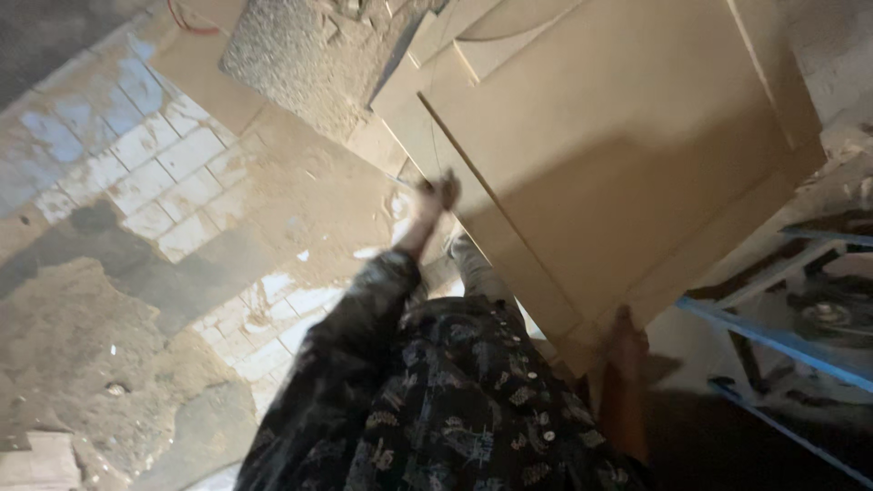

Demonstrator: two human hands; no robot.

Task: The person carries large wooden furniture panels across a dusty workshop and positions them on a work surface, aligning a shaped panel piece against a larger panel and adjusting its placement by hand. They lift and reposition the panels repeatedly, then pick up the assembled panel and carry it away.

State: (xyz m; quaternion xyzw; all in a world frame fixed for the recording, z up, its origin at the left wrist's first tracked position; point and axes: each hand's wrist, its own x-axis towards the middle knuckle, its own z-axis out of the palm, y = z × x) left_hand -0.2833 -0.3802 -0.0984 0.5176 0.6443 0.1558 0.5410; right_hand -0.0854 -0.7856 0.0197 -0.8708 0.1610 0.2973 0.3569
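The left hand has a clenched grip on the long edge of a big tan board. The right hand grasps the board's lower corner, above the tiled floor.

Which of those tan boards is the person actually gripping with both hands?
The big flat tan board on top. The left hand grips its left edge, and the right hand holds its lower corner. The smaller boards behind it are untouched.

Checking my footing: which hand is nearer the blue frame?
Right. The right hand grips the board's lower corner, beside the blue frame; the left hand holds the board's far edge.
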